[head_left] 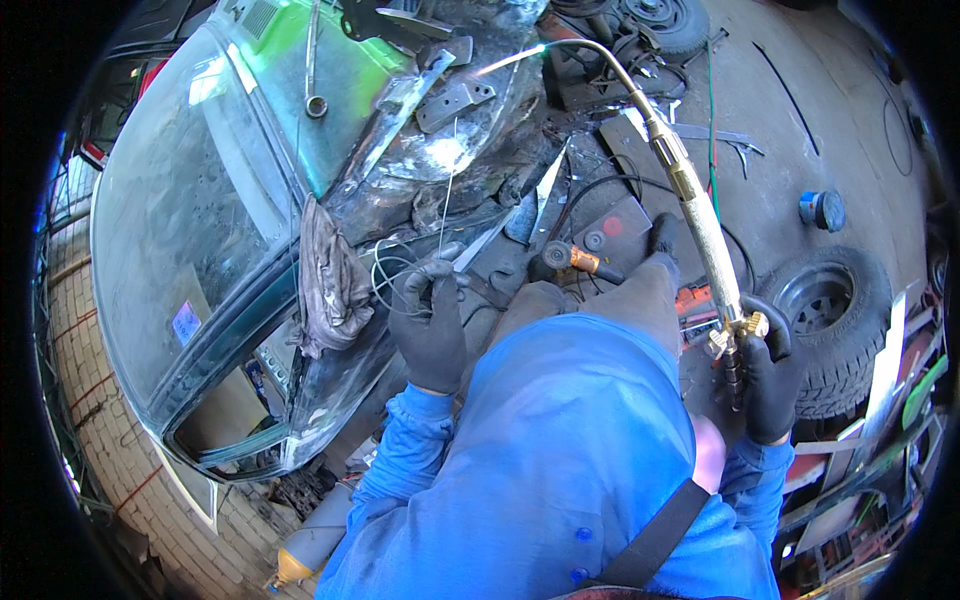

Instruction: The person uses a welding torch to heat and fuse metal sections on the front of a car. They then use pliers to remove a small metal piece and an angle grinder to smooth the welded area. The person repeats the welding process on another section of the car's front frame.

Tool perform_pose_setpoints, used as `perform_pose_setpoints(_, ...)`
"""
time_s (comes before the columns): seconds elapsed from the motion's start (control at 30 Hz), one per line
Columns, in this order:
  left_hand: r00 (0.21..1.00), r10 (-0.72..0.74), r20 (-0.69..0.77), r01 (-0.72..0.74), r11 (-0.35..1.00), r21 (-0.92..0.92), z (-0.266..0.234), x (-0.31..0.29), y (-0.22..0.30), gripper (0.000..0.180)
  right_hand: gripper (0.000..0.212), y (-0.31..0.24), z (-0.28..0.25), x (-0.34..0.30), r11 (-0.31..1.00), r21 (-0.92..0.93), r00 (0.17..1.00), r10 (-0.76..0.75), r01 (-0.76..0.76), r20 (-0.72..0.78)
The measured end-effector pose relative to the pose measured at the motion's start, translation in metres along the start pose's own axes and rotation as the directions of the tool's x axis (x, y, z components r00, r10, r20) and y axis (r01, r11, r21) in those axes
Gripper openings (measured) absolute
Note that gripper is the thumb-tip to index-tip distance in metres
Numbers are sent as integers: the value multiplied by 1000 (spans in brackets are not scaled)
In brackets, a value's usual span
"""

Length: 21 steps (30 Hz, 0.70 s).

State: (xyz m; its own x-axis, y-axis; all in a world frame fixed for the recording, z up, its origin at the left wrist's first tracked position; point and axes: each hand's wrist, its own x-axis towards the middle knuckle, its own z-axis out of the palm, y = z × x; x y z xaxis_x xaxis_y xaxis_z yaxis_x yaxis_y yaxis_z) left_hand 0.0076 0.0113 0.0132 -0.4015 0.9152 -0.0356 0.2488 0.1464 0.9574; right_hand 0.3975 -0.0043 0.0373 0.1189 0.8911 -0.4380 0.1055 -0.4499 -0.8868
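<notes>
My right hand (772, 385), in a dark glove, grips a brass gas torch (708, 240) near its valve knobs. The torch's bent neck reaches up and left, and a lit flame (512, 60) points from its tip toward the car body. On the left, my gloved left hand (435, 335) pinches a thin wire (447, 190), part of it looped beside the fingers. The wire's straight end rises toward a grey metal bracket (457, 106) with holes, on scorched bodywork. The flame's end lies above that bracket; whether it touches metal I cannot tell.
A grey rag (333, 280) hangs on the car beside the windshield (190, 170). An orange angle grinder (585, 262) lies by my legs. To the right are a wheel with a tyre (830, 320), a blue can (823, 211) and a green hose (712, 120).
</notes>
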Motion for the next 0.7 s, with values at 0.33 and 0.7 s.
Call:
perform_pose_setpoints(0.33, 998, -28, -51, 32, 996, 79, -16, 18, 12, 25, 42, -9, 24, -3, 998, -69, 994, -1, 8, 109)
perform_pose_setpoints(0.7, 998, 57, -21, -54, 994, 93, -29, 37, 10, 23, 42, -20, 32, -3, 997, -70, 986, 39, -28, 165)
